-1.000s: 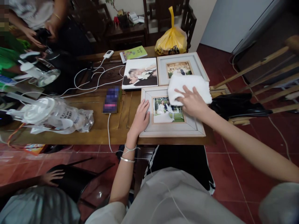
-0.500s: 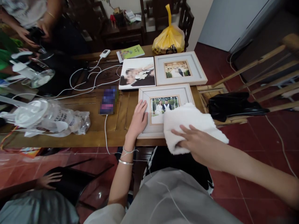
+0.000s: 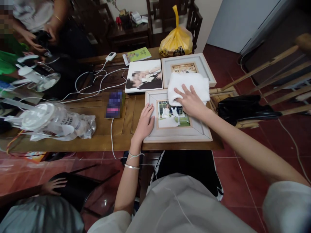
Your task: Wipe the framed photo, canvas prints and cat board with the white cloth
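Note:
On the near edge of the table lies a picture frame (image 3: 178, 134) with a white mat and a wedding photo. Its left side is under my left hand (image 3: 146, 122), fingers stretched out flat on the rim. My right hand (image 3: 190, 100) holds a folded white towel (image 3: 194, 82), its fingers spread over the cloth. The towel lies across the far right part of this frame and hides part of the photo. It also overlaps the near edge of a second picture frame (image 3: 206, 66) behind. Left of that frame is a white photo panel (image 3: 143, 66).
A phone (image 3: 113, 105) on a white cable lies left of the frame. Further left are bagged plastic cups (image 3: 55, 119). A yellow bag (image 3: 177, 42) and a green booklet (image 3: 138, 55) stand at the back. A bamboo chair (image 3: 233, 92) is at the right. Other people are at the left.
My right hand has pushed the towel from the frame's near right corner up to its far edge, uncovering the lower photo. My left hand stays on the left rim.

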`<action>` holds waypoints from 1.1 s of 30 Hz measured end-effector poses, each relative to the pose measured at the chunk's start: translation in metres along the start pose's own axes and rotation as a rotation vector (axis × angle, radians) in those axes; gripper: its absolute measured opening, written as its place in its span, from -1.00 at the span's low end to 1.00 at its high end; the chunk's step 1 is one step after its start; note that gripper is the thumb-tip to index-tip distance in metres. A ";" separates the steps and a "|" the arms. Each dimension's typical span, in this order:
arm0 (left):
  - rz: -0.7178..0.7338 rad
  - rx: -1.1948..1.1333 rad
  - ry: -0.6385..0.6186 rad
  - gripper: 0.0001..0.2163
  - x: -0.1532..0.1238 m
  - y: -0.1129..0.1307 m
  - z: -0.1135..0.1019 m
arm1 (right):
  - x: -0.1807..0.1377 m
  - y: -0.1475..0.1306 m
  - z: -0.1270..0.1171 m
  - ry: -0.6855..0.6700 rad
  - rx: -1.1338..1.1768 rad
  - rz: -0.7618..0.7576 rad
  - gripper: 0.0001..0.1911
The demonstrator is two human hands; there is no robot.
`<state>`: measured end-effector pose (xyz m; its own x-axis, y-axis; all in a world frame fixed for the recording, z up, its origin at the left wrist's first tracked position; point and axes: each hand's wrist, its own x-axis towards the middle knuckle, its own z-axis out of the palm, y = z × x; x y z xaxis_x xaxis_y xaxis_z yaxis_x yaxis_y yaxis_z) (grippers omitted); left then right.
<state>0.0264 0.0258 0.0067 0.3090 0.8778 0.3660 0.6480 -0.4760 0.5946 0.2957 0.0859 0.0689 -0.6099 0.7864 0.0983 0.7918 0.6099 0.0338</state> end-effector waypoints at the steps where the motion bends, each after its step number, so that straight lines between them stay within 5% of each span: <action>1: 0.001 -0.004 0.006 -0.55 0.000 0.000 0.000 | 0.002 0.000 0.000 -0.012 0.001 -0.005 -0.38; 6: -0.005 -0.009 0.009 -0.55 0.000 0.001 0.000 | -0.032 -0.030 -0.011 -0.101 0.011 -0.079 -0.45; 15: -0.002 0.003 -0.006 -0.55 0.000 0.003 -0.002 | -0.122 -0.079 -0.078 -0.251 0.320 -0.353 -0.48; 21: -0.002 0.013 -0.014 -0.55 0.000 0.003 -0.002 | -0.090 -0.071 -0.053 -0.251 0.336 -0.191 -0.32; 29: -0.004 0.012 0.000 -0.55 0.000 0.001 0.000 | -0.010 -0.007 -0.006 -0.020 0.079 -0.004 -0.34; 33: 0.003 0.013 0.008 -0.55 0.000 0.001 0.000 | -0.004 -0.013 -0.005 -0.089 0.022 -0.037 -0.34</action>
<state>0.0271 0.0253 0.0068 0.3050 0.8761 0.3734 0.6564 -0.4774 0.5841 0.2877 0.0743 0.0725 -0.6404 0.7680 0.0082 0.7681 0.6402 0.0133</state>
